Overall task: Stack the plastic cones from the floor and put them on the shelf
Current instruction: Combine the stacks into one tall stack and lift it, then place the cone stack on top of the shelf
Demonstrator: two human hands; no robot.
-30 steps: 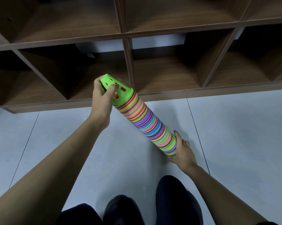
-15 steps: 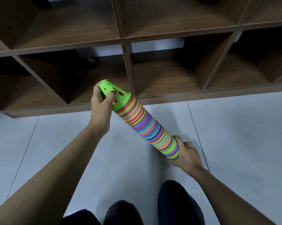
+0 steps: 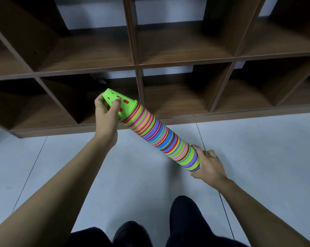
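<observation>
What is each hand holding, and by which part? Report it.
The cone stack: left hand grips its green tip, right hand holds its base.

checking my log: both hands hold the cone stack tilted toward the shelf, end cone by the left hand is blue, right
Not quite: the head view shows the end cone by the left hand is green, not blue. The right hand holds the stack too, tilted toward the shelf.

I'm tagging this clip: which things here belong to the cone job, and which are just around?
Job:
- stack of cones, tilted
- left hand, gripping its green top end
- right hand, holding its bottom end
- wooden shelf

Just around:
- grey floor
- dark-clad legs
</observation>
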